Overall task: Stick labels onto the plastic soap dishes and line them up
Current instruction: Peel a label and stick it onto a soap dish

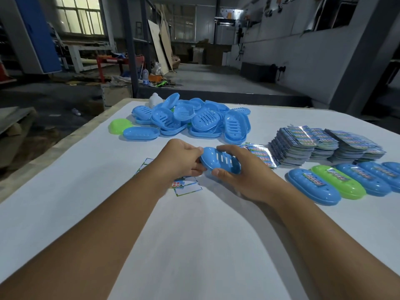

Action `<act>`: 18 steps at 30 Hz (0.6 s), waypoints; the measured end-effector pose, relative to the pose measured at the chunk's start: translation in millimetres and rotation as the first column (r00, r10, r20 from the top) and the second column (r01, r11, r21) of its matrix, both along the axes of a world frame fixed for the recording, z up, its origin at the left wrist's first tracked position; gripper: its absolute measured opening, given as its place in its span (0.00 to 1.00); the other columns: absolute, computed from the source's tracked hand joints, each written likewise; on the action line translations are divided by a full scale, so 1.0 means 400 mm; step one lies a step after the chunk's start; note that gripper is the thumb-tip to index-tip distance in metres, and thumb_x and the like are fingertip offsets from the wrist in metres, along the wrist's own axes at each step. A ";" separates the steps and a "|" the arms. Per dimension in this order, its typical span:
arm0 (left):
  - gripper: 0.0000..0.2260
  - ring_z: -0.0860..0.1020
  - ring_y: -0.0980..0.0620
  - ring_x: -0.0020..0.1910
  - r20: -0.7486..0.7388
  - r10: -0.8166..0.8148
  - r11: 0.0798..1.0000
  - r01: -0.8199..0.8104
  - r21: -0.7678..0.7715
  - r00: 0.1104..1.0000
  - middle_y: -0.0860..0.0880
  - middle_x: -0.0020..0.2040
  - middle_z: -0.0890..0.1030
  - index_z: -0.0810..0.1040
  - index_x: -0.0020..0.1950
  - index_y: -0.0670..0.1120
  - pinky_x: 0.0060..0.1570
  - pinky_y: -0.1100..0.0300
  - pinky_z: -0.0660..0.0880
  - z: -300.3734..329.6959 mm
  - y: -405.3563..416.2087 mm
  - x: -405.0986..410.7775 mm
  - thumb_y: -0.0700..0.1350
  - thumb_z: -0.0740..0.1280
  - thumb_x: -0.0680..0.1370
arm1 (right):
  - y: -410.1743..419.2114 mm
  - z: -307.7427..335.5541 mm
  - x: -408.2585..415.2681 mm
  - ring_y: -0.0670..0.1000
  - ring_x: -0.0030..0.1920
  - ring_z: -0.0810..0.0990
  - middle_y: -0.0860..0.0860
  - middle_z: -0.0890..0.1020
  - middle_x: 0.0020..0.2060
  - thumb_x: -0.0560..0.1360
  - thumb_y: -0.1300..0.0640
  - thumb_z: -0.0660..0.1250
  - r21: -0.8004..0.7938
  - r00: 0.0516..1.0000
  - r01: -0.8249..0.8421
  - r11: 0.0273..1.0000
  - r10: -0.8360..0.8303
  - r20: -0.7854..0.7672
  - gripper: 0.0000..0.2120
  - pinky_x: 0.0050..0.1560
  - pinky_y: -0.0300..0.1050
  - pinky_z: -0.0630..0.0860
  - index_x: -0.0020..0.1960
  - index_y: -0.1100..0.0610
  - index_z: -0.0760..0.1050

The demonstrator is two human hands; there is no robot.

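Gripping one blue soap dish [219, 160] (slots up), both hands' fingers [225, 171] pinch its ends, likely steadying it for labelling.

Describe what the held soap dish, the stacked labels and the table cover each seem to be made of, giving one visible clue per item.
Held soap dish: moulded plastic, smooth blue, with clean-cut slots.
Stacked labels: likely glossy printed film or foil-backed paper; bright glints along their edges.
Table cover: matte white sheet, perhaps paper or board; flat, no shine, exact material unclear.
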State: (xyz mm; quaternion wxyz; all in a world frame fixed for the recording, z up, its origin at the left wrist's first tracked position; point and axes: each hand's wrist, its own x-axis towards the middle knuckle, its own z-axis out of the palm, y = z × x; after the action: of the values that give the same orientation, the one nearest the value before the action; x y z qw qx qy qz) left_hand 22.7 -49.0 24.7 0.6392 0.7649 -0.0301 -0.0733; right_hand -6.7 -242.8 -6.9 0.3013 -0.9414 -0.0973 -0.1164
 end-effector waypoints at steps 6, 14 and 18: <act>0.12 0.79 0.44 0.49 0.384 -0.008 0.465 -0.337 0.819 0.923 0.46 0.50 0.82 0.80 0.51 0.47 0.49 0.52 0.78 0.015 0.055 0.012 0.54 0.65 0.79 | -0.004 -0.006 -0.002 0.52 0.63 0.74 0.45 0.77 0.61 0.72 0.33 0.69 -0.104 0.999 -0.009 0.995 0.006 -0.035 0.28 0.64 0.53 0.73 0.69 0.36 0.70; 0.25 0.77 0.48 0.54 0.153 -0.060 0.411 -0.115 0.904 0.986 0.49 0.57 0.79 0.76 0.59 0.48 0.48 0.56 0.74 0.027 0.082 0.007 0.62 0.74 0.71 | 0.001 -0.003 -0.005 0.53 0.66 0.73 0.45 0.77 0.64 0.71 0.33 0.70 -0.141 0.999 -0.004 0.990 -0.003 -0.048 0.30 0.67 0.53 0.72 0.70 0.41 0.71; 0.34 0.74 0.49 0.60 0.150 -0.047 0.520 -0.104 0.848 0.988 0.48 0.64 0.75 0.71 0.69 0.50 0.49 0.57 0.70 0.027 0.087 0.013 0.59 0.79 0.68 | 0.002 -0.003 -0.007 0.53 0.66 0.73 0.45 0.76 0.64 0.71 0.32 0.70 -0.150 0.998 -0.005 0.989 -0.005 -0.064 0.31 0.67 0.53 0.72 0.71 0.40 0.70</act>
State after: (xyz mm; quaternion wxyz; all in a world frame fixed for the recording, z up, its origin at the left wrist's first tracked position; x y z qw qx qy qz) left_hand 28.0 -14.1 35.4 0.1796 0.9833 -0.0268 -0.0091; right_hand -9.4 -242.1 -8.1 0.2323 -0.9647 -0.0961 -0.0782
